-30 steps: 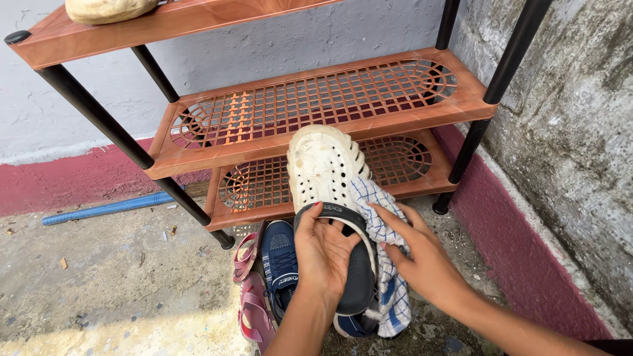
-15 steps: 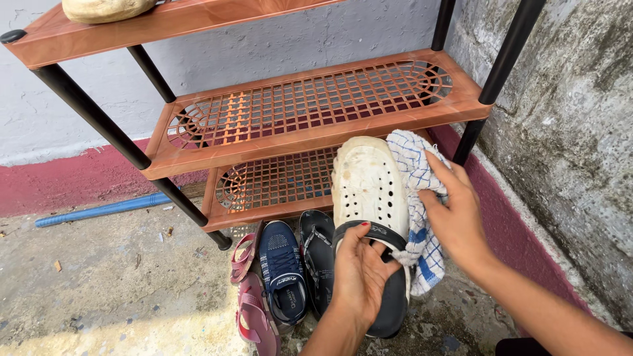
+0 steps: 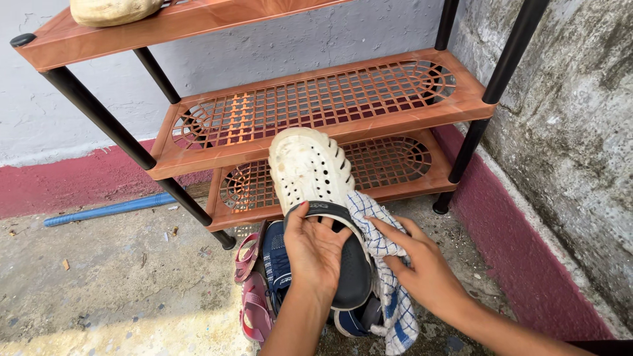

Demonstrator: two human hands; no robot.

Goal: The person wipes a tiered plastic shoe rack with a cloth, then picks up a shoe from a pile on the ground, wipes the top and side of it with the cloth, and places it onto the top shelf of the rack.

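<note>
The cloth (image 3: 389,277) has slid from toe to heel — right hand (image 3: 425,273) pressing it there, gripped, while left hand (image 3: 316,250) clasps the white clog (image 3: 310,168), steadying it for wiping.

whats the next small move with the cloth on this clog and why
Probably slide the checked cloth under the right hand up toward the toe of the white clog. The left hand steadies the heel end, the cloth sits by the clog's right side, and the toe looks smudged.
</note>
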